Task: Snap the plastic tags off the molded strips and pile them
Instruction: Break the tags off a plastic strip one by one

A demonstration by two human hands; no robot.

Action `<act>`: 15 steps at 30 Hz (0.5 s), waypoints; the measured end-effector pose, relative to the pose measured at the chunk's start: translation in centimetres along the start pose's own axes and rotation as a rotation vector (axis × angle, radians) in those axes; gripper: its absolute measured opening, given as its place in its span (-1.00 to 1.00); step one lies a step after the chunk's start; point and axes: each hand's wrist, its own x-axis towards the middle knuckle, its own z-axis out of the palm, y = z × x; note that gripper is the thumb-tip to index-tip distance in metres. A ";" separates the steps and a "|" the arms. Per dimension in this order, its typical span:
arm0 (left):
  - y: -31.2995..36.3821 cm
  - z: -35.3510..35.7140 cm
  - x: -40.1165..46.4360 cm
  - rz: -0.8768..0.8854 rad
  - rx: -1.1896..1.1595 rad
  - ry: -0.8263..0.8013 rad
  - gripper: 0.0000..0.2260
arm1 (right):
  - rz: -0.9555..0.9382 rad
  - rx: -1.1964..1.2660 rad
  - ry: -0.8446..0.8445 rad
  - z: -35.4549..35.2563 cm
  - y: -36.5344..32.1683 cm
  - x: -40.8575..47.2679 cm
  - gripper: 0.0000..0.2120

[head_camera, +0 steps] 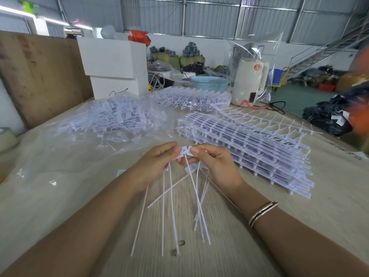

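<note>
Over the middle of the wooden table (pixel 329 196), my left hand (pixel 155 162) and my right hand (pixel 215 166) meet. Both pinch a short white molded strip of plastic tags (pixel 184 151) between thumb and fingers. The tags' long thin tails (pixel 199 202) hang down and fan out toward me. A stack of whole molded strips (pixel 249 144) lies just right of my hands. A pile of loose snapped tags (pixel 111 118) rests on clear plastic sheeting at the left. Another heap of strips (pixel 191 97) lies further back.
White cardboard boxes (pixel 113 62) stand at the back left beside a brown board (pixel 40 72). A blue basket (pixel 209 82) and a white appliance in a clear bag (pixel 249 80) sit at the back. A tape roll (pixel 7 139) is at the left edge.
</note>
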 end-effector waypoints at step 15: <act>-0.6 -0.3 0.2 0.054 -0.101 0.038 -0.78 | 0.051 0.200 0.089 -0.9 -0.1 0.2 -0.85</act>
